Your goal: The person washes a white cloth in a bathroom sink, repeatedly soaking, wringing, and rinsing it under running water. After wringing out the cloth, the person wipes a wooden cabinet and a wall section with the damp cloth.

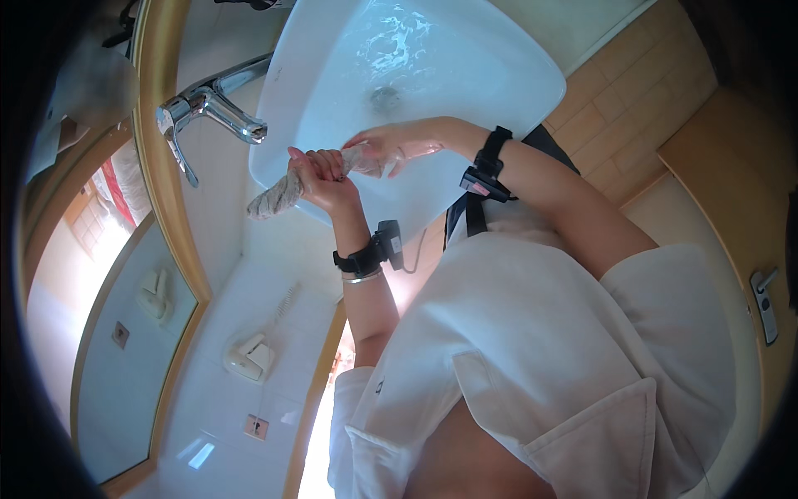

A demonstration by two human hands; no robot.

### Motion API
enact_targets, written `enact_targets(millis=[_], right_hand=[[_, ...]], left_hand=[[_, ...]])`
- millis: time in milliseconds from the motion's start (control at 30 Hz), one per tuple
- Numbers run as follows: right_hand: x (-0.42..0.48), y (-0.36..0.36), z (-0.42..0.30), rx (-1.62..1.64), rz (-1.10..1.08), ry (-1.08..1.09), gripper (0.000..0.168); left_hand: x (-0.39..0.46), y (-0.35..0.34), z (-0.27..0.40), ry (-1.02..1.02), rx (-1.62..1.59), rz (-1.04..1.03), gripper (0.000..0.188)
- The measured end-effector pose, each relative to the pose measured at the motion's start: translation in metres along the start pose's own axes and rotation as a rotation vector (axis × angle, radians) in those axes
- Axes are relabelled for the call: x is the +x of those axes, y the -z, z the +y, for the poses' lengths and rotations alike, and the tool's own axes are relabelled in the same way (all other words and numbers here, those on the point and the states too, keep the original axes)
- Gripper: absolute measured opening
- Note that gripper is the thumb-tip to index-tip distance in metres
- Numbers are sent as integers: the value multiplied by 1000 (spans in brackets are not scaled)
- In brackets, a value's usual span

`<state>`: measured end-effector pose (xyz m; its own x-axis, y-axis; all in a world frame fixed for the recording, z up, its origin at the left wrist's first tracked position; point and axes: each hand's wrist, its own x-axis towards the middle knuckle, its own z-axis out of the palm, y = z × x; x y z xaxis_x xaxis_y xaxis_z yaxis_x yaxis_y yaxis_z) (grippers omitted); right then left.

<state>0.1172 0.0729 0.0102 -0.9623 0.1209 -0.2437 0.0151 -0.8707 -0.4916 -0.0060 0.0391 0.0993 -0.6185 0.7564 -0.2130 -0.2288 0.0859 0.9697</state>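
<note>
My left hand [325, 181] is closed around a wet, bunched grey cloth [274, 198], whose lower end sticks out to the left past the thumb. The cloth's other end lies in the fingers of my right hand [389, 148], which looks wet and holds it more loosely. Both hands are over the near left part of a white washbasin [474, 81]. Shallow water with bright ripples lies in it, around a round drain [385, 100]. A chrome faucet [218, 112] stands left of the hands; no stream is visible from its spout. Each wrist bears a black strap with a small device.
A wood-framed mirror [134, 349] is on the left. A hair dryer [250, 358] and a socket [256, 427] are on the tiled wall below the faucet. A wooden door [723, 162] with a metal handle [764, 305] stands at the right, beside brown floor tiles [617, 106].
</note>
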Motion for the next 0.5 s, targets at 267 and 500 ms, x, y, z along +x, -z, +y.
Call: enact_targets(millis=[267,500], right_hand=[[33,-9,21,466,250,152,33],[22,-32,-1,618,536,84,30]], left_hand=[[-15,-57,-21,-194,223,75,42],[-6,-60,-13,-66,93,-200,41]])
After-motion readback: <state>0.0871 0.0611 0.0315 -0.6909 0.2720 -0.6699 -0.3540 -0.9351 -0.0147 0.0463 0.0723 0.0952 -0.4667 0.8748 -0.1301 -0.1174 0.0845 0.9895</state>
